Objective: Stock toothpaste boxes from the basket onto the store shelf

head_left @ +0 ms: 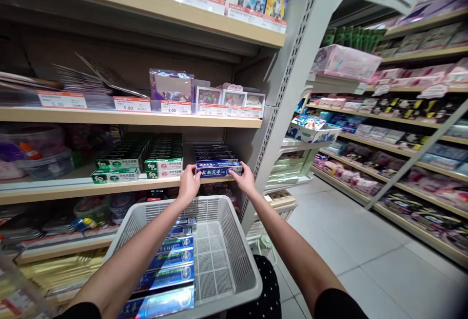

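Note:
Both hands are at the front of the lower shelf, at the near row of dark blue toothpaste boxes (215, 169). My left hand (189, 183) is closed on the left end of the front box, and my right hand (244, 178) pinches its right end. More blue boxes stand in rows behind it. Left of them are green and white toothpaste boxes (164, 167), stacked in rows. Below my arms a grey plastic basket (239, 255) holds several blue toothpaste boxes (171, 275) along its left side.
Above, a wooden shelf (146, 118) carries price tags and small boxed goods. A slotted metal upright (281, 100) stands right of the toothpaste. Farther right, a tiled aisle floor (340, 241) runs beside stocked shelving. Clear tubs (44, 158) sit at the far left.

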`<control>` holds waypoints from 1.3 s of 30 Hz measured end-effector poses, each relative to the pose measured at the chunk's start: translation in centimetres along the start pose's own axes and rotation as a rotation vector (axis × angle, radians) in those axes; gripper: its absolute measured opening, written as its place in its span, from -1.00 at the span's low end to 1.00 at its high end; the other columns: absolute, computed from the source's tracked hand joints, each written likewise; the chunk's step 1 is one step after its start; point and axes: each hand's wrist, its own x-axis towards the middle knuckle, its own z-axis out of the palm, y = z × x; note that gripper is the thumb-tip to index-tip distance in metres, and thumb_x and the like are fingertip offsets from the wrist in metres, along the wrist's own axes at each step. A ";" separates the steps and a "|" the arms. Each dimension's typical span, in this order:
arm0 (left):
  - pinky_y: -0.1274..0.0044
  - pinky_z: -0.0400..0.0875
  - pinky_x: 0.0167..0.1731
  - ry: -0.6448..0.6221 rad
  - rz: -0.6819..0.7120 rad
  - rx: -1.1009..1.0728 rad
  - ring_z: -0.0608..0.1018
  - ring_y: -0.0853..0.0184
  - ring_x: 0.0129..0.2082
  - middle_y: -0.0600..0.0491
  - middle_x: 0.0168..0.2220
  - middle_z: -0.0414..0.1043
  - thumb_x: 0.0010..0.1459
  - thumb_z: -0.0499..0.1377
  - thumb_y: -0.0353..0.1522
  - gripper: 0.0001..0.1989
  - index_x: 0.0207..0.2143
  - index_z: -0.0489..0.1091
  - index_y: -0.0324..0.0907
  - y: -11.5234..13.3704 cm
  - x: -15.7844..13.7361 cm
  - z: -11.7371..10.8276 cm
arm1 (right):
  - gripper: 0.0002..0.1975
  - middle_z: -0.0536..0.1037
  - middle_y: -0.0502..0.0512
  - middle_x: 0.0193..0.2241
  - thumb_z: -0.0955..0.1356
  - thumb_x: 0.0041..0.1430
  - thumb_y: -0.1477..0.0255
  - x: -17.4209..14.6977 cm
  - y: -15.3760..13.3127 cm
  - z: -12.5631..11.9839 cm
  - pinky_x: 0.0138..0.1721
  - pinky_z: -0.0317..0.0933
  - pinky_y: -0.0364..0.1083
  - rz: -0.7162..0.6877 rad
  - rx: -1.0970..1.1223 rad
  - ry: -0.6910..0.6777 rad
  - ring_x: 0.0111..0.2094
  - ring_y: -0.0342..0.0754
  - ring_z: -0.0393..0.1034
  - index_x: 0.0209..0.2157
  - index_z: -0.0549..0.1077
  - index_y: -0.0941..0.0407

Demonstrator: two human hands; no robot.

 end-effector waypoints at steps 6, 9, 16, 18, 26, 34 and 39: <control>0.38 0.42 -0.10 -0.007 -0.016 0.109 0.55 0.21 -0.11 -0.13 -0.10 0.45 0.20 0.13 -0.39 -0.74 -0.05 0.27 -0.19 -1.2 0.8 1.2 | -0.26 0.36 0.38 0.14 0.43 0.02 0.20 0.9 1.0 1.0 0.13 0.20 0.12 -0.026 -0.020 -0.039 0.12 0.20 0.31 0.19 0.26 0.25; 0.39 0.42 -0.13 -0.024 -0.032 0.167 0.55 0.20 -0.12 -0.15 -0.10 0.46 0.22 0.12 -0.38 -0.72 -0.02 0.25 -0.21 -1.1 1.5 1.2 | -0.29 0.42 0.32 0.09 0.43 0.03 0.24 1.7 1.1 1.2 0.09 0.25 0.09 -0.011 -0.002 -0.067 0.06 0.15 0.37 0.18 0.26 0.22; 0.39 0.41 -0.18 -0.070 -0.053 0.376 0.54 0.13 -0.14 -0.18 -0.18 0.47 0.23 0.08 -0.40 -0.79 -0.08 0.27 -0.27 0.2 3.0 1.2 | -0.40 0.54 0.29 -0.07 0.46 0.00 0.26 3.8 0.0 1.4 -0.01 0.31 0.06 0.001 -0.101 -0.133 -0.05 0.13 0.45 0.05 0.36 0.21; 0.38 0.41 -0.19 -0.073 -0.097 0.430 0.54 0.11 -0.15 -0.20 -0.19 0.46 0.24 0.07 -0.40 -0.82 -0.11 0.28 -0.28 0.4 3.4 1.4 | -0.42 0.54 0.30 -0.07 0.46 -0.01 0.27 4.4 -0.2 1.6 -0.02 0.31 0.06 0.015 -0.133 -0.141 -0.04 0.14 0.44 0.03 0.37 0.22; 0.27 0.39 -0.12 -0.047 -0.157 0.394 0.53 0.02 -0.11 -0.26 -0.20 0.43 0.24 0.04 -0.37 -0.84 -0.18 0.30 -0.26 -0.7 4.1 2.3 | -0.45 0.55 0.24 -0.07 0.44 -0.01 0.29 5.2 -0.1 2.4 0.02 0.28 0.07 -0.009 -0.123 -0.141 -0.02 0.16 0.43 0.03 0.39 0.18; 0.29 0.40 -0.08 -0.129 -0.023 0.371 0.51 0.00 -0.04 -0.32 -0.10 0.43 0.21 0.06 -0.39 -0.55 0.13 0.17 -0.37 -0.4 3.1 0.8 | -0.13 0.25 0.36 0.21 0.43 -0.04 0.25 3.3 -0.6 2.6 0.22 0.08 0.13 0.028 -0.072 -0.059 0.23 0.22 0.14 0.26 0.09 0.22; 0.26 0.30 0.10 -0.197 0.177 0.329 0.36 0.03 0.17 -0.31 0.20 0.23 0.20 0.03 -0.42 -0.38 0.30 -0.02 -0.33 0.2 0.1 -1.6 | -0.19 0.09 0.36 0.27 0.36 0.07 0.27 -0.9 -3.2 2.3 0.28 -0.03 0.14 -0.044 -0.039 0.031 0.30 0.19 -0.01 0.29 0.02 0.21</control>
